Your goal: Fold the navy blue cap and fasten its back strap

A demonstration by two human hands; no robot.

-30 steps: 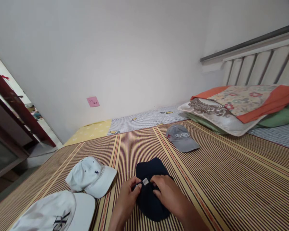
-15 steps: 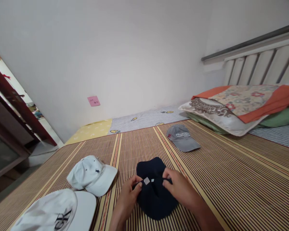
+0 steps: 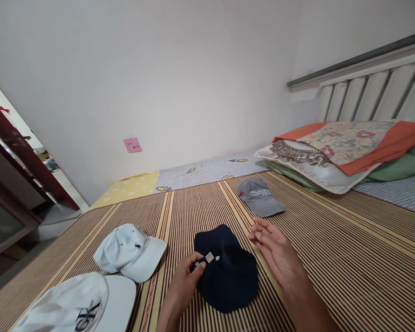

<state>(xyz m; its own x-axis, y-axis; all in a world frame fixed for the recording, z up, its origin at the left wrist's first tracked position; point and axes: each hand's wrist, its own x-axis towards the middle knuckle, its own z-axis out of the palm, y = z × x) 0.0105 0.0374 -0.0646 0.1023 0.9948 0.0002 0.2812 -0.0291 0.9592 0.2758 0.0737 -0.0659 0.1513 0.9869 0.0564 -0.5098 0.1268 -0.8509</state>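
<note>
While the navy cap (image 3: 226, 272) is lying on the mat (image 3: 332, 258), I am seeing the left hand (image 3: 185, 283) pinching its strap (image 3: 203, 262); the right hand (image 3: 275, 249) is hovering just beside, fingers spread and empty; a grey cap (image 3: 259, 197) is sitting beyond.

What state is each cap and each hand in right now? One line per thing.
navy cap: flat on mat, strap pinched
left hand: pinching the strap buckle
right hand: open, off the cap
white cap: lying untouched
grey cap: lying untouched
logo cap: lying untouched
</note>
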